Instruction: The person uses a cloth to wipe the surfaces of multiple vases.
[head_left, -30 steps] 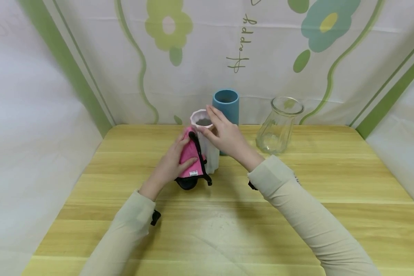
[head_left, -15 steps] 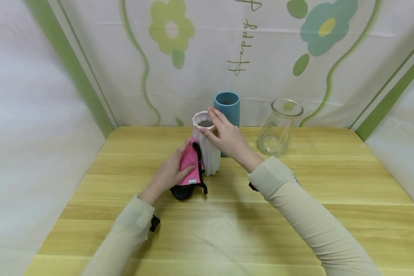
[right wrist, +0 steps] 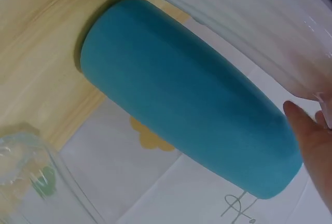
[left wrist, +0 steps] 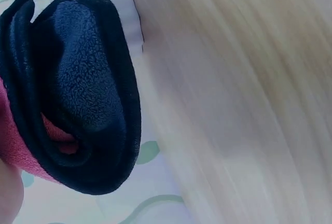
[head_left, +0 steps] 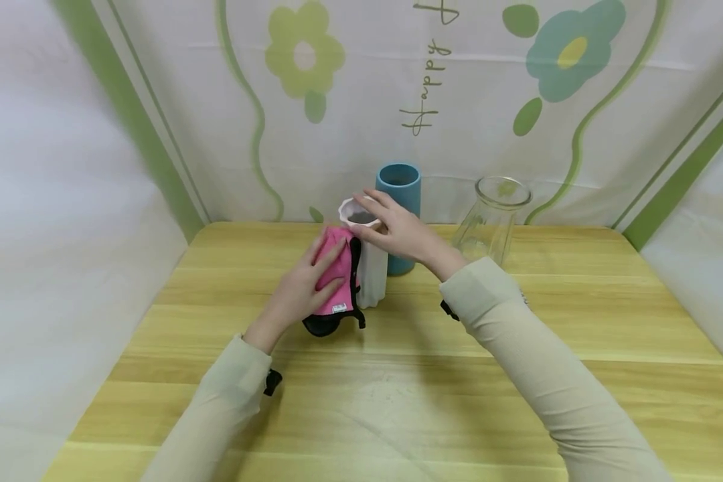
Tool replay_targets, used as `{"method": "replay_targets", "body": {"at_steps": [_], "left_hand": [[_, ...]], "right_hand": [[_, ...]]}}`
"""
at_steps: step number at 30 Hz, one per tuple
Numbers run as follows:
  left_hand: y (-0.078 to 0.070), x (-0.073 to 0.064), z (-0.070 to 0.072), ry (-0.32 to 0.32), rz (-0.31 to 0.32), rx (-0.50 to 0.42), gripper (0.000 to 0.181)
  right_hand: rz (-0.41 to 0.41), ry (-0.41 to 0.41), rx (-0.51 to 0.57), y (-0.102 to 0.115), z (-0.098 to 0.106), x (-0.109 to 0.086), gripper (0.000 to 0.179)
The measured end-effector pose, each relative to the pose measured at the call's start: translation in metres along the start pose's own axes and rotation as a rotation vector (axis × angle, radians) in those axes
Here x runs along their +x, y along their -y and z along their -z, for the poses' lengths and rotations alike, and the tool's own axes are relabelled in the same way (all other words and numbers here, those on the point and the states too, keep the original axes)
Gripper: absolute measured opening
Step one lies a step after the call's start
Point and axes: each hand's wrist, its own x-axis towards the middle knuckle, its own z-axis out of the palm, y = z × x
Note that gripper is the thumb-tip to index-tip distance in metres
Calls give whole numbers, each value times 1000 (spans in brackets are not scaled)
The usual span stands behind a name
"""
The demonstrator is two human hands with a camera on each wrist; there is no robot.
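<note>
In the head view a white fluted vase (head_left: 372,278) stands upright on the table. My right hand (head_left: 405,233) holds its rim, fingers over the top and thumb at the near side. The right wrist view shows the vase's side (right wrist: 244,22) and the fingertips (right wrist: 298,117) at its mouth. A folded pink cloth (head_left: 337,266) with black edging is held in my left hand (head_left: 292,298) against the vase's left side. Its dark fluffy face (left wrist: 85,68) fills the left of the left wrist view. The fingers of that hand are mostly out of that view.
Just behind the white vase stands a blue cylindrical vase (head_left: 408,201). A clear glass vase (head_left: 503,203) is farther right, partly behind the right sleeve (head_left: 488,288). A white curtain with flowers (head_left: 349,154) hangs behind the wooden table (head_left: 361,415).
My left hand with the cloth slid down along the vase, then back up. My right hand's fingers shifted slightly left across the rim. The head view has tilted a little.
</note>
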Motion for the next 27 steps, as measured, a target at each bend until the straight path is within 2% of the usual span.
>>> {"method": "replay_targets", "body": {"at_steps": [5, 12, 17, 24, 27], "left_hand": [[2, 1, -1, 48, -15, 54, 63], [6, 1, 0, 70, 6, 29, 62], [10, -3, 0, 90, 15, 15, 59], [21, -17, -10, 219, 29, 25, 56], [25, -24, -14, 252, 36, 12, 57]], "right_hand": [[-9, -12, 34, -1, -4, 0, 68], [-75, -85, -40, 10, -11, -1, 69], [-108, -134, -54, 17, -17, 0, 71], [-109, -204, -91, 18, -22, 1, 70], [-102, -216, -106, 18, -23, 2, 70]]}}
